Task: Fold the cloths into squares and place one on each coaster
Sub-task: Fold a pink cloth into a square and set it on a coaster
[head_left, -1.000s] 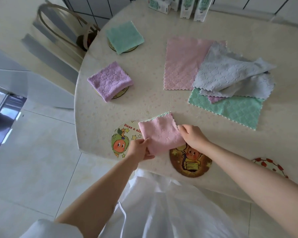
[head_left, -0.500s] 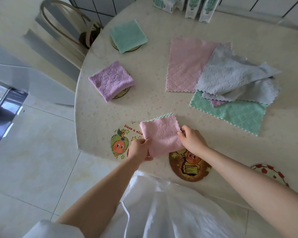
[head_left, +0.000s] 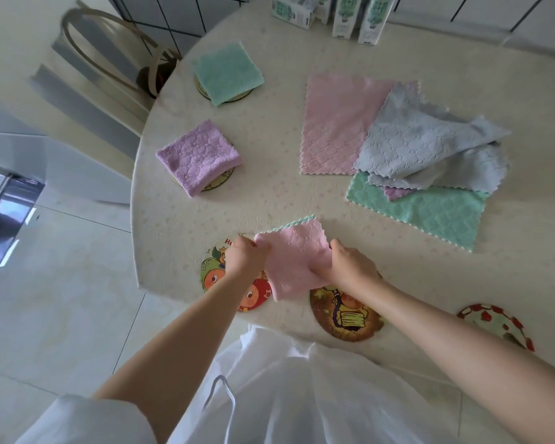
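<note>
A folded pink cloth (head_left: 293,257) with a green underside lies near the table's front edge. My left hand (head_left: 244,256) pinches its left edge and my right hand (head_left: 350,262) grips its right side. It sits between a fruit-cartoon coaster (head_left: 215,277), partly under my left hand, and a brown cartoon coaster (head_left: 346,318). A third bare coaster with red marks (head_left: 497,325) lies at the right. A folded purple cloth (head_left: 197,157) and a folded green cloth (head_left: 226,72) each rest on a coaster farther back.
Unfolded cloths lie at the back right: a pink cloth (head_left: 337,123), grey cloths (head_left: 426,145) and a green cloth (head_left: 430,216). Cartons (head_left: 343,14) stand at the table's far edge. A chair (head_left: 109,59) stands at the left beside the round table (head_left: 269,193).
My left hand has moved from the cloth's lower left corner up to its left edge. The pink cloth has shifted slightly and hangs more between both hands.
</note>
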{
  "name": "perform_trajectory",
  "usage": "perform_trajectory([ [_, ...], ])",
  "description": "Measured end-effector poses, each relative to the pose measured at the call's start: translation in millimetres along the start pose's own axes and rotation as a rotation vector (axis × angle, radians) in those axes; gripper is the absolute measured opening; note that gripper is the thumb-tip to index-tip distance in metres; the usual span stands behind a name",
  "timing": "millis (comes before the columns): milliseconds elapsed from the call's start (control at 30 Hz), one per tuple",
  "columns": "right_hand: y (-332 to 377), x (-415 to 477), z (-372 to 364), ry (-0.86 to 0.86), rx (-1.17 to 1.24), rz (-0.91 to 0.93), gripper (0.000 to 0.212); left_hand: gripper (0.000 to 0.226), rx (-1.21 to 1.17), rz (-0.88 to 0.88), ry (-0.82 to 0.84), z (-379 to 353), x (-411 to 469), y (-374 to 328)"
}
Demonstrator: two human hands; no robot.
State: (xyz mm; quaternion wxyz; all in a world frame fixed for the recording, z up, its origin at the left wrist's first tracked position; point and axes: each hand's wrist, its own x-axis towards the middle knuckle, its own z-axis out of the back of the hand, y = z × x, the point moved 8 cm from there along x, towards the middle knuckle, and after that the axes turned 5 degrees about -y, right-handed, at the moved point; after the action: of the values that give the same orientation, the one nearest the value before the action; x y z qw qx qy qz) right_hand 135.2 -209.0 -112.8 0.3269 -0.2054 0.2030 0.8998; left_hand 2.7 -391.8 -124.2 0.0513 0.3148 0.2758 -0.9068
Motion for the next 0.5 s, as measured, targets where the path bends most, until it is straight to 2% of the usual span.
perform_trajectory([
  [167,-11.3,-4.5,-4.8,-0.014,0.082,-0.084,0.051,0.025,-0.173,0.164,0.098,-14.6,3.3,-1.4],
  [300,-12.7,-8.2,-13.7,0.037,0.243,-0.131,0.044,0.011,-0.313,0.127,0.192,-22.9,0.1,-14.2],
  [433,-14.9,-7.3,-16.6,0.107,0.358,-0.223,0.059,0.032,-0.622,0.084,0.474,-27.9,-20.6,-33.2],
  [500,-13.9,-4.0,-14.7,0.132,0.44,-0.247,0.07,0.036,-0.707,0.065,0.602,-26.8,-29.4,-38.6],
])
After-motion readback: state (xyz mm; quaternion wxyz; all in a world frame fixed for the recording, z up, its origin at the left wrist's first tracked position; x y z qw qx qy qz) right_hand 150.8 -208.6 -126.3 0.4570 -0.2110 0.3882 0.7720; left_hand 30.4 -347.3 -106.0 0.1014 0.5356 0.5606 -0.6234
